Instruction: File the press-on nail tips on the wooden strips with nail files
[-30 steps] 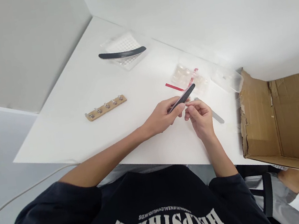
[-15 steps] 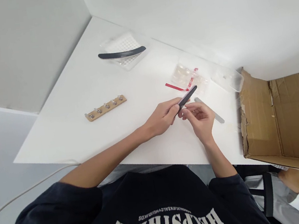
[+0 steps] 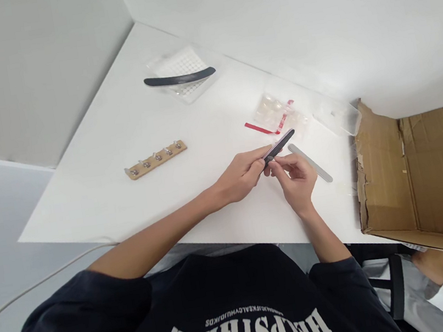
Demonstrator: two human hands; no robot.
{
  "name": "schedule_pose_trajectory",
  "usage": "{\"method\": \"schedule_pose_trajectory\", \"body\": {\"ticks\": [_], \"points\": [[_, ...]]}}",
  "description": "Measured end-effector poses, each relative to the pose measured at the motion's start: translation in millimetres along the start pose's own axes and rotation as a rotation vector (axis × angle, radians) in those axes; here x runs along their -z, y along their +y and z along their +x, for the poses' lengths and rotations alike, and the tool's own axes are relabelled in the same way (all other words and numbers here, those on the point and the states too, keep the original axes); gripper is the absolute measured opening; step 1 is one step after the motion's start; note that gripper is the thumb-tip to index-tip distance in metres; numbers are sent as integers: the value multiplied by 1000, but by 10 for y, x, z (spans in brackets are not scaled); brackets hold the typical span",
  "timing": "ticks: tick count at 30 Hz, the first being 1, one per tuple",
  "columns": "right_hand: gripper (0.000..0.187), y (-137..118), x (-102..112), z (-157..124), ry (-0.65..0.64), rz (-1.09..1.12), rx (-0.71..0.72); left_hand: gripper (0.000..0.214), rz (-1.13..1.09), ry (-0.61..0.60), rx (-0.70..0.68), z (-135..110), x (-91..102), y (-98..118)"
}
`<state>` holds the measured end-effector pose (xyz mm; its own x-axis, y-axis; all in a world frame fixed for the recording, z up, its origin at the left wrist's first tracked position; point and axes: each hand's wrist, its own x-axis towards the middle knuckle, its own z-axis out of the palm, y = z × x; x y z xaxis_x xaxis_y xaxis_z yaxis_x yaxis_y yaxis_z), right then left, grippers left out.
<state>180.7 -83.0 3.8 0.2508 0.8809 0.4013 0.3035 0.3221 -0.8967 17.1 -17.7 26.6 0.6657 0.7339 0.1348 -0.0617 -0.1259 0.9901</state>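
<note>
My left hand (image 3: 242, 175) grips the lower part of a slim black nail file (image 3: 280, 145), which points up and to the right over the table. My right hand (image 3: 295, 179) sits just beside it, its fingertips pinched against the file near the left fingers. Anything small between those fingertips is hidden. A grey metal nail file (image 3: 311, 162) lies on the table just right of my right hand, apart from it.
A curved black nail file (image 3: 179, 77) rests on a clear gridded tray (image 3: 185, 63). The white table (image 3: 86, 208) also holds a wooden strip with metal clips (image 3: 156, 160), a plastic bag (image 3: 276, 113) with a red strip, a clear box (image 3: 337, 118), and an open cardboard box (image 3: 422, 175). A co-worker's arm (image 3: 432, 266) shows below right.
The black file's tip has swung slightly to the right, and my right fingertips have shifted left, closer against the file.
</note>
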Motion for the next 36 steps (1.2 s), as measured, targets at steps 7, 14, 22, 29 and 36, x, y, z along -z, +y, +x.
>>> {"method": "schedule_pose_trajectory", "body": {"ticks": [7,14,22,29,36], "points": [[9,28,-1,-14,25,-66,40,26,-5,4,14,-6,-7,-8],[10,23,-9,-23,27,-43,1,28,-5,5,17,-3,-5,-9],[6,30,-8,-7,14,13,8,29,-5,4,43,-4,-8,0],[8,17,-8,-6,19,-12,-33,33,-7,3,39,-4,-12,-30],[9,26,-9,-6,5,5,-21,30,-10,3,39,-5,-8,-5]]}}
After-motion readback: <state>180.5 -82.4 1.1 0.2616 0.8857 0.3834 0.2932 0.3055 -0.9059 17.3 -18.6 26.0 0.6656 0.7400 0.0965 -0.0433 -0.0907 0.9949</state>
